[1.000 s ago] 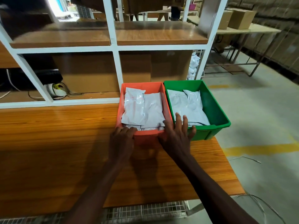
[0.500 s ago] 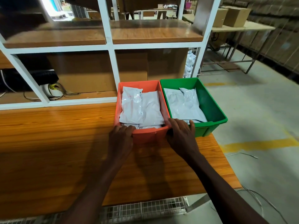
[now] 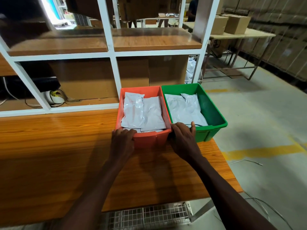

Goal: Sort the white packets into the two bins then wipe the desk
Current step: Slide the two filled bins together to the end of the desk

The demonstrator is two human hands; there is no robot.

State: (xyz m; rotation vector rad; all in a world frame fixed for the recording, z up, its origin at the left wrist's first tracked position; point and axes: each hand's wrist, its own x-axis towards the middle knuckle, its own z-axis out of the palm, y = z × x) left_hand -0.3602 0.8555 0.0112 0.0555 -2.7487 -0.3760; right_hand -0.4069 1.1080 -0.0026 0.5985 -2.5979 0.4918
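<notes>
Left hand [image 3: 123, 141] clamped on orange bin [image 3: 149, 140] near rim; right hand [image 3: 183, 138] gripping green bin [image 3: 214, 113] rim. White packets [image 3: 142, 112] inside both bins, on surface [image 3: 49, 146]. No legible writing.

Two bins stand side by side on the tabletop [image 3: 49, 146]: one orange bin [image 3: 149, 140] on the left and one green bin [image 3: 214, 113] on the right. The orange bin shows two white packets on top, one [image 3: 133, 112] left and one [image 3: 153, 113] right, with edges of more beneath, number unclear. The green bin shows two overlapping packets [image 3: 184, 110]. Two hands are in view, the left hand [image 3: 122, 143] and the right hand [image 3: 184, 140]. Two cardboard boxes [image 3: 229, 24] sit on a far table at the right.
</notes>
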